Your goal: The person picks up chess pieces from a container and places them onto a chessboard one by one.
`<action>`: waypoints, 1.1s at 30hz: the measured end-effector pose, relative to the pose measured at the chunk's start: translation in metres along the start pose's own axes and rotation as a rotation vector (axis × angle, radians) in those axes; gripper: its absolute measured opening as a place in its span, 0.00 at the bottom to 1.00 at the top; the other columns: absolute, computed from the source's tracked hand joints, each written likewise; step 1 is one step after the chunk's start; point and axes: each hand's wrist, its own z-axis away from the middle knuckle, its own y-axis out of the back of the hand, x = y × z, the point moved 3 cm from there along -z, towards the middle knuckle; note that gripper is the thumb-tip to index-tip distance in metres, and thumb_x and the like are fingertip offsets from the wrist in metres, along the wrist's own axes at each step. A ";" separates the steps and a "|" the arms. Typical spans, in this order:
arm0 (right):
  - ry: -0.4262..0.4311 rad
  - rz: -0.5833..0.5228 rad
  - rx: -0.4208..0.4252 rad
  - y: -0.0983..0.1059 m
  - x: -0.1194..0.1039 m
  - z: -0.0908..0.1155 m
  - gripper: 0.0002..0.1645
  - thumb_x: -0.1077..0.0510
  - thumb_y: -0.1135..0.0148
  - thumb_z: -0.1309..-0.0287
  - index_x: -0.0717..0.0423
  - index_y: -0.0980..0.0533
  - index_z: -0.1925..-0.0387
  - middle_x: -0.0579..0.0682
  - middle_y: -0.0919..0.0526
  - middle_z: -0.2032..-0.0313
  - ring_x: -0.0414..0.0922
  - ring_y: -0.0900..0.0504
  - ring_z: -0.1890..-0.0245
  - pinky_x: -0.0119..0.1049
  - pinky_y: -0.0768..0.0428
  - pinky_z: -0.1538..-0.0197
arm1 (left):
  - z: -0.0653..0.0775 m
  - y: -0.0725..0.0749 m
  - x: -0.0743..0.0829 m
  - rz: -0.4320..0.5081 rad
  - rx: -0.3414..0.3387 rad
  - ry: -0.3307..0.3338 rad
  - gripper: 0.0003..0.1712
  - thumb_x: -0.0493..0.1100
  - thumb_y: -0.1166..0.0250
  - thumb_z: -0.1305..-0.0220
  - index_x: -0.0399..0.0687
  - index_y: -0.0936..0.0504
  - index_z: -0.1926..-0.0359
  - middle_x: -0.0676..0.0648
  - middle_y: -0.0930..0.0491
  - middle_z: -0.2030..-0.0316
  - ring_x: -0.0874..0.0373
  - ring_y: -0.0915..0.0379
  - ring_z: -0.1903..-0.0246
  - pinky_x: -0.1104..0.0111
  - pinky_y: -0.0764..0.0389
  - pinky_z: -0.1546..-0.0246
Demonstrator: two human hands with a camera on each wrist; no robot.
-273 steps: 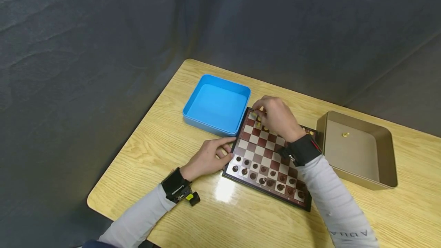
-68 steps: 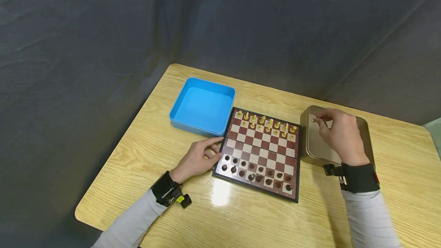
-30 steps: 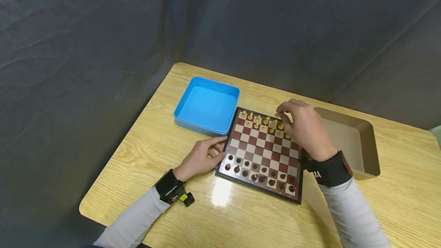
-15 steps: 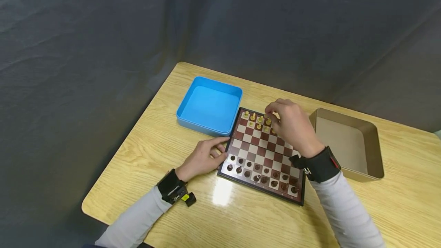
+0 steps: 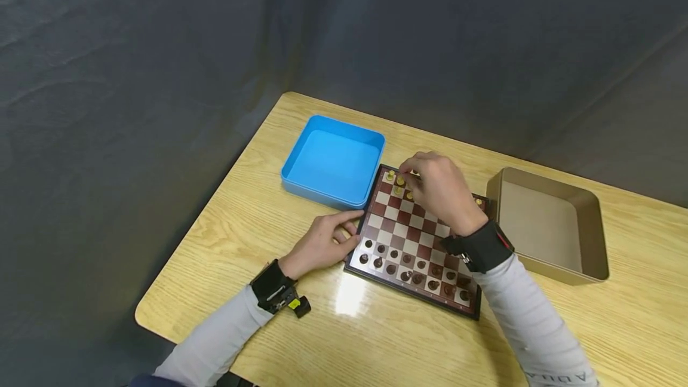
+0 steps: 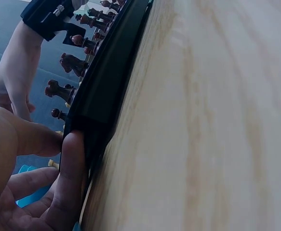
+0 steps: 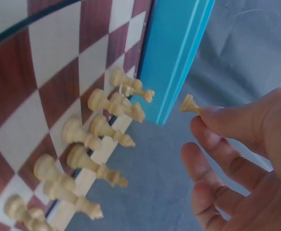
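Note:
My right hand (image 5: 439, 190) is over the far left part of the chessboard (image 5: 395, 229). In the right wrist view, its thumb and forefinger pinch a small cream chess pawn (image 7: 189, 104), base outward, apart from the standing cream pieces (image 7: 85, 134). In the head view that hand hides most of the far rows. My left hand (image 5: 321, 242) holds the board's left edge; in the left wrist view, thumb and fingers meet at the dark rim (image 6: 109, 77). Dark chess pieces (image 6: 70, 62) stand in two rows along the near side.
A blue tray (image 5: 334, 163) sits against the board's far left edge. At the right stands a tan metal tin (image 5: 543, 223), its floor in view. All rest on a wooden table (image 5: 301, 196), with dark cloth (image 5: 457, 46) behind and to the left.
My right hand picked the cream pawn out of the tin and has carried it left across the far rows to the board's far left part. My left hand stays at the edge.

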 end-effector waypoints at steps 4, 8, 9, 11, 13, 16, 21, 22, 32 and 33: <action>0.006 0.002 -0.019 -0.007 0.000 0.000 0.06 0.68 0.30 0.34 0.61 0.11 0.58 0.55 0.10 0.60 0.53 0.13 0.60 0.49 0.13 0.59 | 0.001 -0.001 0.001 -0.002 0.001 0.004 0.34 0.37 0.32 0.29 0.42 0.27 0.24 0.47 0.13 0.56 0.65 0.16 0.74 0.68 0.14 0.78; -0.003 -0.007 -0.046 -0.014 0.000 -0.001 0.07 0.68 0.31 0.33 0.61 0.11 0.57 0.55 0.10 0.60 0.53 0.14 0.61 0.49 0.14 0.59 | 0.002 -0.002 0.001 -0.001 0.008 0.000 0.33 0.36 0.32 0.29 0.41 0.26 0.25 0.46 0.13 0.56 0.65 0.17 0.73 0.69 0.15 0.78; -0.005 -0.010 -0.051 -0.015 -0.001 -0.002 0.07 0.68 0.31 0.33 0.61 0.11 0.57 0.55 0.10 0.60 0.52 0.14 0.61 0.49 0.13 0.59 | 0.002 -0.002 0.001 -0.002 0.009 0.000 0.33 0.36 0.32 0.29 0.41 0.26 0.25 0.46 0.13 0.57 0.65 0.17 0.73 0.69 0.15 0.78; -0.009 -0.020 -0.061 -0.018 -0.001 -0.003 0.07 0.69 0.32 0.33 0.61 0.11 0.57 0.55 0.10 0.60 0.52 0.14 0.61 0.49 0.13 0.58 | 0.003 -0.002 0.001 -0.004 0.011 0.001 0.33 0.36 0.32 0.29 0.41 0.26 0.25 0.46 0.13 0.57 0.65 0.17 0.73 0.69 0.15 0.78; -0.012 -0.029 -0.072 -0.021 -0.001 -0.004 0.07 0.69 0.31 0.34 0.61 0.11 0.57 0.55 0.10 0.61 0.52 0.14 0.61 0.49 0.12 0.57 | 0.003 -0.001 0.001 -0.004 0.012 0.000 0.33 0.36 0.32 0.29 0.41 0.26 0.25 0.47 0.13 0.57 0.65 0.17 0.74 0.69 0.15 0.78; -0.018 -0.035 -0.088 -0.025 -0.001 -0.005 0.07 0.68 0.31 0.33 0.61 0.11 0.57 0.56 0.10 0.60 0.53 0.13 0.60 0.50 0.11 0.56 | 0.003 -0.001 0.001 -0.005 0.013 0.000 0.33 0.36 0.32 0.29 0.41 0.26 0.25 0.48 0.13 0.58 0.65 0.17 0.74 0.69 0.15 0.78; -0.021 -0.029 -0.104 -0.030 0.001 -0.005 0.08 0.69 0.31 0.34 0.61 0.10 0.57 0.56 0.09 0.59 0.54 0.11 0.58 0.51 0.10 0.55 | 0.005 -0.001 0.002 -0.007 0.018 0.004 0.33 0.36 0.32 0.29 0.42 0.26 0.25 0.48 0.13 0.57 0.65 0.17 0.73 0.69 0.15 0.77; -0.019 -0.028 -0.107 -0.031 0.001 -0.005 0.08 0.69 0.31 0.34 0.61 0.10 0.57 0.57 0.09 0.59 0.54 0.11 0.58 0.51 0.10 0.56 | 0.005 -0.002 0.002 -0.006 0.019 0.005 0.33 0.36 0.32 0.29 0.42 0.26 0.25 0.47 0.13 0.57 0.65 0.17 0.73 0.69 0.15 0.77; -0.021 -0.026 -0.129 -0.037 0.002 -0.002 0.09 0.71 0.31 0.35 0.61 0.10 0.57 0.56 0.09 0.59 0.53 0.11 0.60 0.48 0.11 0.61 | 0.005 -0.003 0.004 -0.027 0.014 -0.002 0.33 0.36 0.32 0.29 0.41 0.25 0.25 0.46 0.13 0.57 0.67 0.17 0.72 0.72 0.16 0.76; -0.020 -0.028 -0.127 -0.037 0.003 -0.001 0.09 0.71 0.31 0.35 0.61 0.10 0.57 0.56 0.09 0.60 0.53 0.11 0.60 0.48 0.11 0.62 | 0.005 -0.003 0.004 -0.028 0.011 -0.002 0.33 0.36 0.32 0.29 0.41 0.25 0.25 0.46 0.13 0.57 0.67 0.18 0.72 0.72 0.16 0.76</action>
